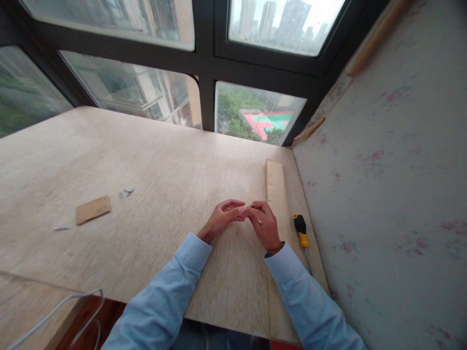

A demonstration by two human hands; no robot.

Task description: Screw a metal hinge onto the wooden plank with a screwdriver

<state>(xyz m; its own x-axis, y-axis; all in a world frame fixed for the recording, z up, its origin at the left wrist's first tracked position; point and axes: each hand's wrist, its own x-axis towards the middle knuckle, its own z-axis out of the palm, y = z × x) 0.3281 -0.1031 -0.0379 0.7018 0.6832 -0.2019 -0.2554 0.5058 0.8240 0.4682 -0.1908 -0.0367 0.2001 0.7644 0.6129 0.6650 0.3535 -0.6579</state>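
Note:
My left hand (226,216) and my right hand (265,224) meet above the pale marbled surface (175,170), fingertips touching. Both are closed in a pinch, and whatever lies between the fingers is too small or hidden to name. Just beyond and under my right hand runs a long wooden plank (276,181), partly covered by the hand and sleeve. A screwdriver (301,232) with a black and yellow handle lies to the right of my right hand, its shaft pointing towards me.
On the left lie a flat brown rectangular piece (93,210), several small metal screw-like parts (127,193) and a thin pale metallic item (62,228). A white cable (47,318) loops at the lower left edge. Windows (262,112) stand behind; a papered wall (379,184) bounds the right.

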